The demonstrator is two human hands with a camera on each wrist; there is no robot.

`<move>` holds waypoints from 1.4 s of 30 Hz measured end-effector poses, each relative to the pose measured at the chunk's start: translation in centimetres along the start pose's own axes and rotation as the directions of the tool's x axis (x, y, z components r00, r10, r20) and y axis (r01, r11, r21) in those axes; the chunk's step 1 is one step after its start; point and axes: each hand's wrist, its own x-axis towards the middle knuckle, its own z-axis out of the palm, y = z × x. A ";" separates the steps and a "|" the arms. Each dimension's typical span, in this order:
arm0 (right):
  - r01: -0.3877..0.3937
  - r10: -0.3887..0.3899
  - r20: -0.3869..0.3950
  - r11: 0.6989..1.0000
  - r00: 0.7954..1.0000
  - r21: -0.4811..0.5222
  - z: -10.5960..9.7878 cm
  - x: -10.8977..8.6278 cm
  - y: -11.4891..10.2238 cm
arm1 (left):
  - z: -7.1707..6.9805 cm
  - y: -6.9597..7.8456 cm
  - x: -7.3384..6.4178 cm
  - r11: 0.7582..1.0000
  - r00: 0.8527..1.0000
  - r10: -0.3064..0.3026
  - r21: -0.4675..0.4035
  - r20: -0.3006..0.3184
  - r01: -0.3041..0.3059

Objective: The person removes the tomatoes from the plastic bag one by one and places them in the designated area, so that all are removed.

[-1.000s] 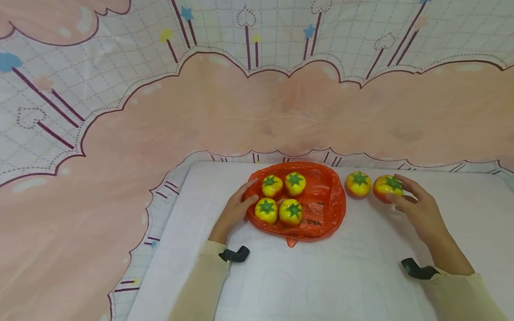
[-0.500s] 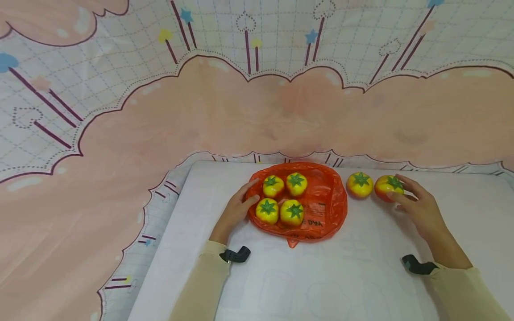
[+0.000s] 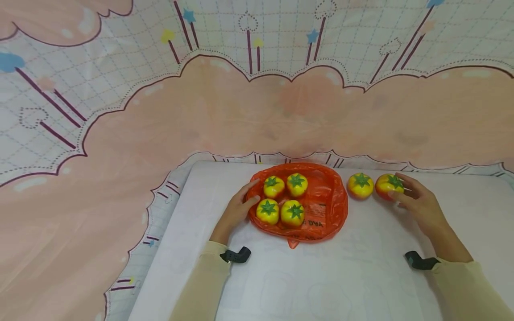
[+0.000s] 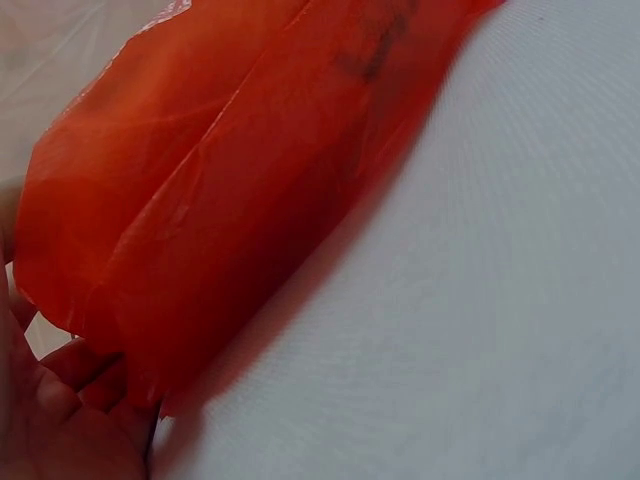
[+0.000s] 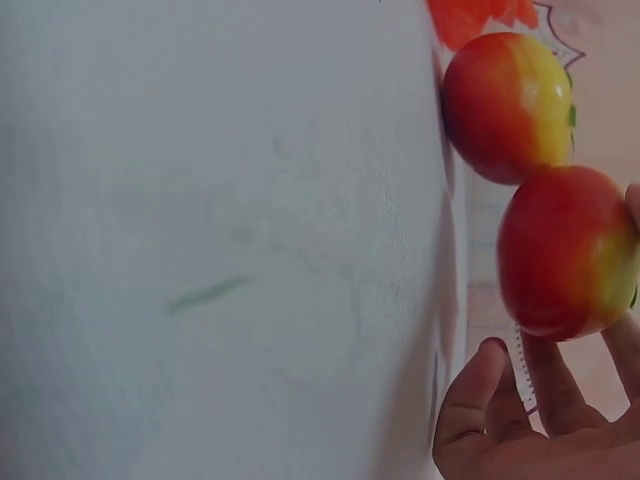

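A red plastic bag (image 3: 317, 200) lies spread with its rim rolled open, and several yellow-red toy tomatoes (image 3: 274, 187) with green star-shaped tops sit in its left half. At its left rim my left hand (image 3: 237, 209) grips the plastic, the thumb over the edge; the left wrist view shows the bag's side (image 4: 230, 220) against my fingers. Right of the bag stand two more toy tomatoes. My right hand (image 3: 421, 205) holds the outer toy tomato (image 3: 386, 187) between thumb and fingers. The inner toy tomato (image 5: 510, 108) stands close beside it, untouched by a hand.
A white table (image 3: 281, 285) carries everything, its far edge just behind the bag and tomatoes. Behind it hangs a patterned cloth (image 3: 265, 116) with pink cloud shapes. Dark bands (image 3: 237, 255) are on both wrists.
Hands, bag and tomatoes keep nearly the same places. My right hand stays at the outer tomato with only a slight shift; the whole view moves a little with the head.
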 end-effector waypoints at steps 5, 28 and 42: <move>-0.014 0.015 0.027 1.000 1.000 -0.022 -0.3 0.3 0.1 | 0.0 0.0 0.0 1.000 1.000 -0.006 0.002 0.002 0.006; -0.041 0.051 0.122 0.995 0.991 -0.089 -1.1 1.0 0.1 | 0.1 0.3 -0.2 0.999 0.999 -0.033 -0.002 -0.008 0.033; -0.032 0.040 0.123 0.997 0.992 -0.063 -1.1 1.3 0.5 | 0.1 0.3 -0.2 1.000 1.000 -0.025 -0.017 -0.002 0.025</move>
